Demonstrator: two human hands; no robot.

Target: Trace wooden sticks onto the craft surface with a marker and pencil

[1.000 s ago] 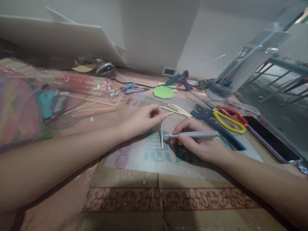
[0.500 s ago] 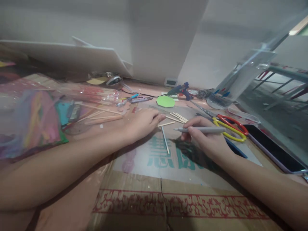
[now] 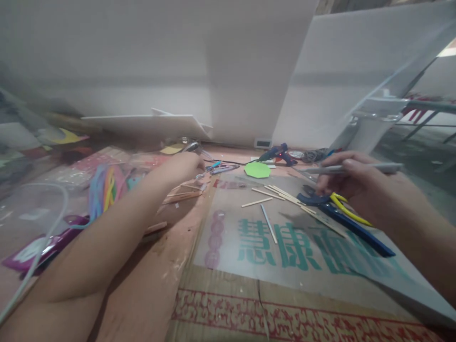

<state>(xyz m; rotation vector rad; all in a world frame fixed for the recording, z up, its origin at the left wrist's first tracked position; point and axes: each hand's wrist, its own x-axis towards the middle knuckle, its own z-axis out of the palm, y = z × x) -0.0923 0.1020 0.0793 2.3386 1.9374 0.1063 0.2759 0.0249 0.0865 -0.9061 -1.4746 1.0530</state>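
My right hand [image 3: 351,178] is raised at the right, fingers closed around a grey pen [image 3: 381,168] held nearly level. Below it lie blue-handled pliers [image 3: 356,228] and the yellow handle of a pair of scissors [image 3: 347,209], partly covered by the hand. My left hand [image 3: 190,164] reaches to the back left, next to several pens [image 3: 224,168]; its fingers are mostly hidden. Thin wooden sticks [image 3: 281,194] lie on a white printed sheet [image 3: 228,242] between the hands. One grey-coloured stick [image 3: 268,223] lies apart from them, nearer the front.
Behind the sticks are a green octagonal paper [image 3: 257,170], a blue glue gun [image 3: 278,153] and a small display [image 3: 262,143] by the wall. Coloured strips [image 3: 103,187], a purple packet [image 3: 46,249] and a white cable [image 3: 53,237] lie at the left. A clear container [image 3: 374,128] stands at the right.
My left hand has left the sticks and moved back and left towards the pens. With the pen in it, my right hand has moved right, over the pliers and scissors. The view has shifted.
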